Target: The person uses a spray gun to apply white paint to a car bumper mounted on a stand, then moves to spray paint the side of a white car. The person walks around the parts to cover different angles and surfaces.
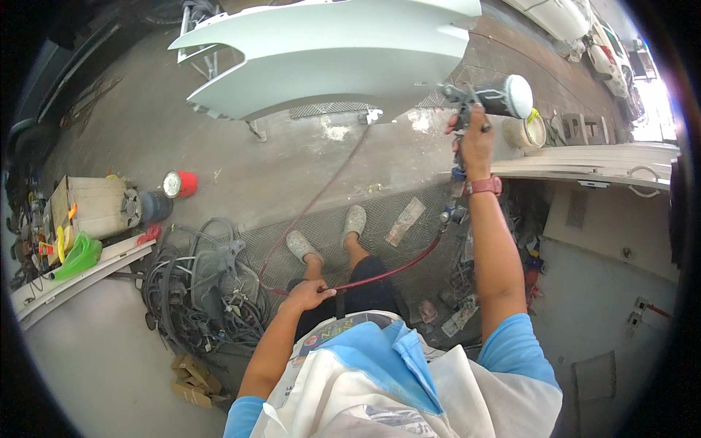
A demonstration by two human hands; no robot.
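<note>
On my feed, right hand point(477, 142) is curled round grey metal spray gun point(461, 98), left hand point(308, 295) loosely closed on thin red rubber hose point(398, 273), pale-green curved panel point(339, 73) ahead of both; if I drop slack, hose could snag grey perforated clogs point(355, 220) ahead of left hand

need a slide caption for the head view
Right hand holds a spray gun near a pale car panel; left hand grips its red hose.

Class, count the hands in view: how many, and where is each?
2: the right hand grips the spray gun at upper right; the left hand holds the red hose below centre.
</note>
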